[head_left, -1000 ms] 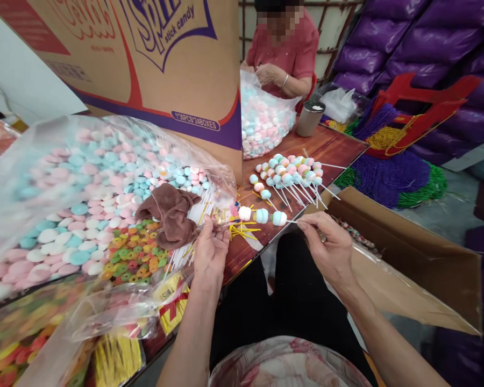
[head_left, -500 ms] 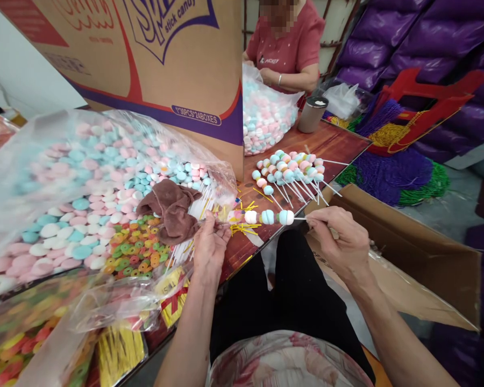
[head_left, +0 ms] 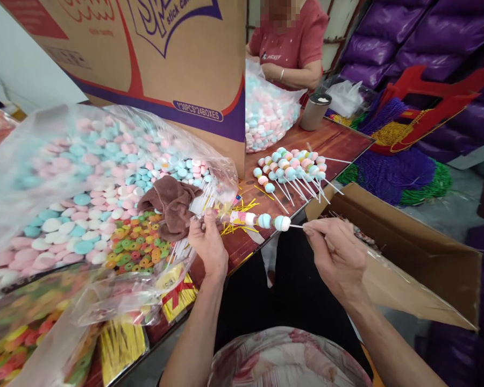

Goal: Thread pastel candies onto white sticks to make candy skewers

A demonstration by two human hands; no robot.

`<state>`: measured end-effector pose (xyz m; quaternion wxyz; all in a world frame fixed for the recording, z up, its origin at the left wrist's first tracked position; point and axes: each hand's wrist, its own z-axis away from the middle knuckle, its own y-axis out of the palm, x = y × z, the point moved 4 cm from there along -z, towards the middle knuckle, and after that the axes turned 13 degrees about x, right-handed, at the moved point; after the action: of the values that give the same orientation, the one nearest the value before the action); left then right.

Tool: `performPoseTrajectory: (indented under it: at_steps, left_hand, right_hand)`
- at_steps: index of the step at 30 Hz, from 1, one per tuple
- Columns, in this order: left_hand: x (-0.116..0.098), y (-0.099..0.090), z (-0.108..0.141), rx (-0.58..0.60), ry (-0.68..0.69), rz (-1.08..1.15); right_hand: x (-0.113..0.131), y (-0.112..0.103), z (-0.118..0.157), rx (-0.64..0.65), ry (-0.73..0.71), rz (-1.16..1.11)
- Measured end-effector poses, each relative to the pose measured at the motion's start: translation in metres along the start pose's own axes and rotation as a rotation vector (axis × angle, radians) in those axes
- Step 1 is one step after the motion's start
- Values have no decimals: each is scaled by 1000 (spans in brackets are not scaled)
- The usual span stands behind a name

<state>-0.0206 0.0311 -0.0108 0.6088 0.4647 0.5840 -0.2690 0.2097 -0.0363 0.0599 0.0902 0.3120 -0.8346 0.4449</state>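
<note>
My right hand (head_left: 336, 252) pinches the white stick of a candy skewer (head_left: 265, 221), held roughly level over the table edge. Pastel candies are threaded on it. My left hand (head_left: 210, 242) is closed at the skewer's far end, on what looks like a clear wrapper around it. Beyond lies a pile of candy skewers (head_left: 292, 165) with their sticks toward me. A brown cloth (head_left: 171, 207) rests beside my left hand, and yellow twist ties (head_left: 242, 215) are scattered under the skewer.
Left, a large plastic bag holds pastel candies (head_left: 80, 199) beside ring candies (head_left: 139, 242). A tall carton (head_left: 177, 64) stands behind. An open carton (head_left: 419, 258) is at right. A person (head_left: 292, 43) works across the table (head_left: 339, 141) near a grey cup (head_left: 315, 112).
The skewer has tilted, its stick end slightly lower. My left hand has shifted a little left and its fingers have drawn in at the wrapper end.
</note>
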Motion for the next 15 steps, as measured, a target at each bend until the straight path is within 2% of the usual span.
performPoseTrajectory:
  at_steps: [4, 8, 11, 15]
  left_hand:
    - [-11, -2, 2, -66, 180, -217]
    - [-24, 1, 7, -63, 252, -295]
    - [-26, 1, 8, -61, 220, -215]
    - [-19, 0, 7, -72, 126, -91]
  right_hand:
    - [-2, 7, 6, 24, 101, -80]
    - [-2, 9, 12, 25, 201, -182]
    - [-6, 10, 15, 32, 309, -280]
    - [-22, 20, 22, 103, 551, -540]
